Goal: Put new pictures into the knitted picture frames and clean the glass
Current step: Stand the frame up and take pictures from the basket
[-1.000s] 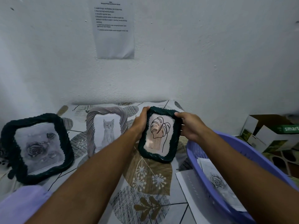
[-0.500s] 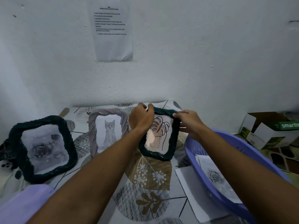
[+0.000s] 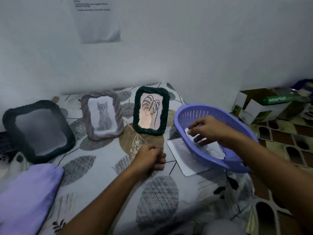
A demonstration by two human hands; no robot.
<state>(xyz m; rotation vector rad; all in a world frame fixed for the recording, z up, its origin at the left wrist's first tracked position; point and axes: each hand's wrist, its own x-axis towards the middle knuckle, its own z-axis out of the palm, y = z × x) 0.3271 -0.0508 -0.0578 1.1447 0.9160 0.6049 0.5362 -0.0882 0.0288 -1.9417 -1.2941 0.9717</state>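
Three knitted frames stand against the wall on the leaf-patterned sheet. A dark green frame [image 3: 151, 110] holds a line-drawn leaf picture. A grey frame [image 3: 102, 114] holds a cat picture. A larger dark green frame [image 3: 38, 131] stands at the left, its picture blurred. My right hand [image 3: 205, 129] reaches into the purple basket [image 3: 184, 131], fingers spread over the papers [image 3: 212, 149] inside; whether it grips one I cannot tell. My left hand [image 3: 149, 157] hovers loosely curled over the sheet in front of the leaf frame, holding nothing.
A white sheet of paper [image 3: 183, 155] lies partly under the basket. A lilac cloth [image 3: 27, 194] lies at the lower left. An open cardboard box [image 3: 259, 106] sits on the patterned floor to the right. A printed notice [image 3: 97, 19] hangs on the wall.
Both hands have let go of the leaf frame, which now stands on its own. My right hand moved right into the basket; my left hand drew back toward me.
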